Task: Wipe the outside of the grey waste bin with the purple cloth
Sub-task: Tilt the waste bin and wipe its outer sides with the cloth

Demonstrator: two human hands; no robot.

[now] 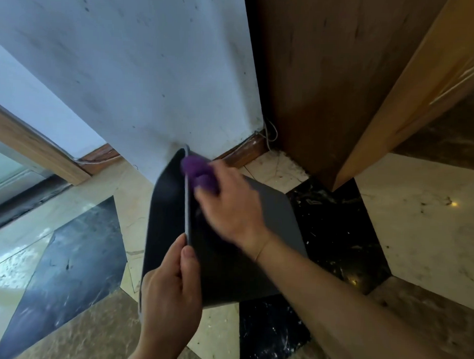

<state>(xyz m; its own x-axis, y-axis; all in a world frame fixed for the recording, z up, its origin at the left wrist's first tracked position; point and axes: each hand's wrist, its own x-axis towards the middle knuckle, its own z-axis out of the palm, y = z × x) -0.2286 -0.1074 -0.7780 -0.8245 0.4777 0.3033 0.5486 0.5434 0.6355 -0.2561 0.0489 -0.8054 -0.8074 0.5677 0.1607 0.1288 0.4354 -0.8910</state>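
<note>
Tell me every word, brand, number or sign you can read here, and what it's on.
None: no readable text anywhere in this view.
The bin shows plain grey sides, no label or logo visible.
The cloth in the right hand is plain purple and motion-blurred.
The left hand covers part of the bin's rim.
The wall bears only dark specks, not letters.

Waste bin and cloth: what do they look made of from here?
The waste bin looks like moulded plastic, dark grey with a smooth matt skin and a thin paler rim; metal cannot be ruled out. The purple cloth, bunched under the right hand, looks soft and fuzzy, probably microfibre, though blur hides the weave.
</note>
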